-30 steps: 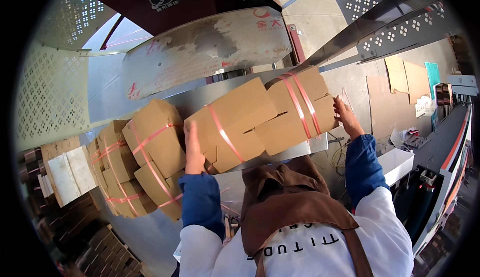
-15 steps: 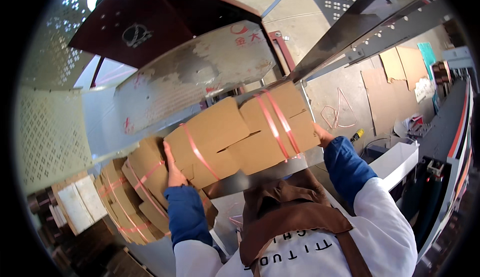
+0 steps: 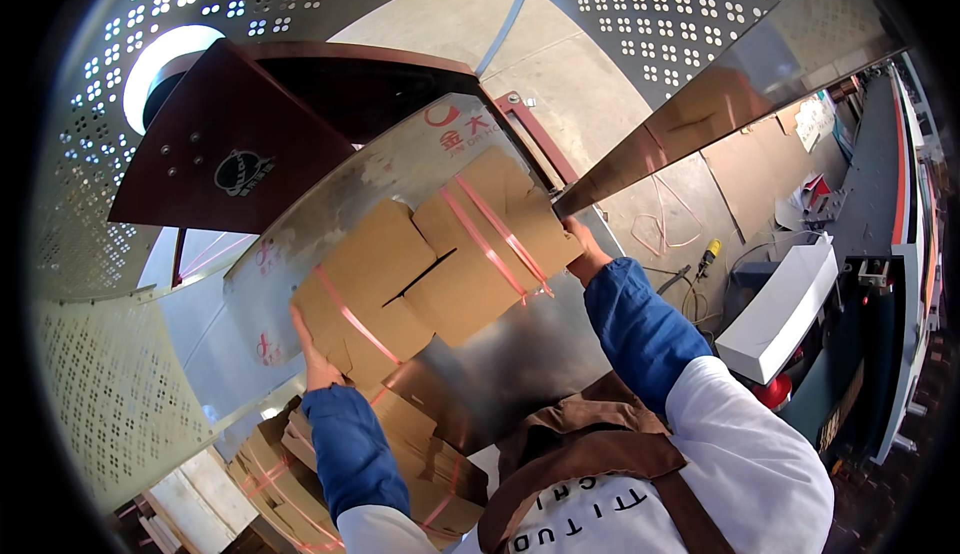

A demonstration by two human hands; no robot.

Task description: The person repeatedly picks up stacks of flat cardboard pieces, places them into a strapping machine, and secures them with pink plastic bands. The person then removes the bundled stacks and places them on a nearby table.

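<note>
Between my two hands is a flat bundle of brown cardboard box blanks (image 3: 400,274), tied with pink plastic strapping. It lies tilted over a metal machine table (image 3: 400,166), its right end farther from me. My left hand (image 3: 316,354) grips the left end, fingers along the edge. At the right end my right hand (image 3: 588,252) is closed on the edge near a steel bar; part of its fingers is hidden. Beneath the bundle, whether it touches the table cannot be made out.
More strapped cardboard bundles (image 3: 290,484) are stacked at the lower left. A dark red machine guard (image 3: 215,149) rises at the far left. A long steel beam (image 3: 720,94) slants across the upper right. To the right are a white box-shaped housing (image 3: 780,314) and a yellow-handled tool (image 3: 710,254).
Both hands have carried the cardboard bundle away from my body and slightly left, over the metal table. The view has shifted too, and the stacked bundles appear lower.
</note>
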